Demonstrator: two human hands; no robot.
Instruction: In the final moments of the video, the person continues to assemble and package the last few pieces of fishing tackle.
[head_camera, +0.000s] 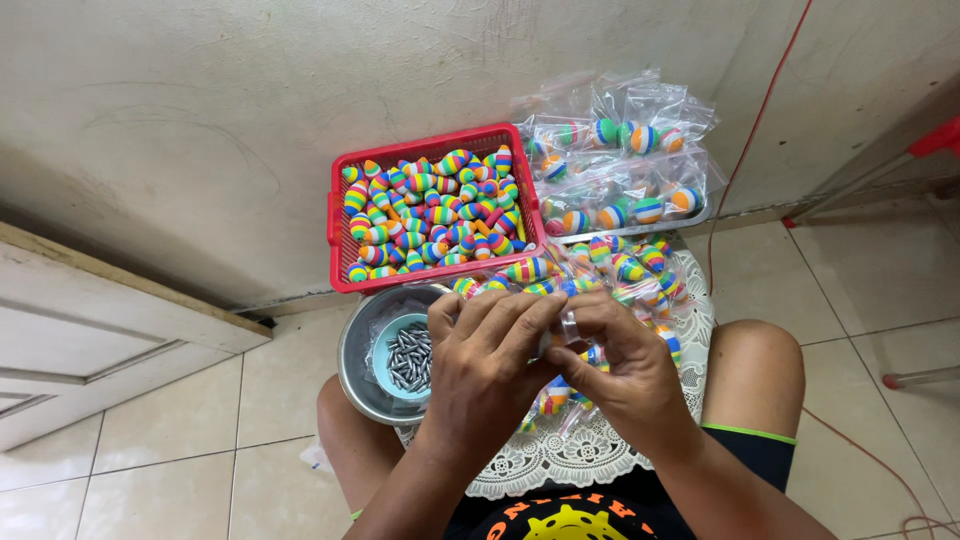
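A red basket (336, 235) of striped rainbow floats (430, 215) leans against the wall on the tiled floor (180, 440). Right of it, bagged floats (625, 165) pile on a tray. A lace cloth (560, 455) covers the lap, with more bags (630, 270) on it. A steel bowl (352, 360) holds a blue cup of grey weights (410, 358). The left hand (485, 365) and right hand (615, 365) meet above the lap, fingers closed around a small bag (556, 342), mostly hidden.

- One red basket (336, 222), far left; striped floats (430, 212) inside, too many to count.
- One steel bowl (352, 362).
- One blue cup (384, 338) of grey weights (410, 358), uncounted.
- Bagged floats (618, 165), far right: many.
- Two hands (490, 360), (620, 370).
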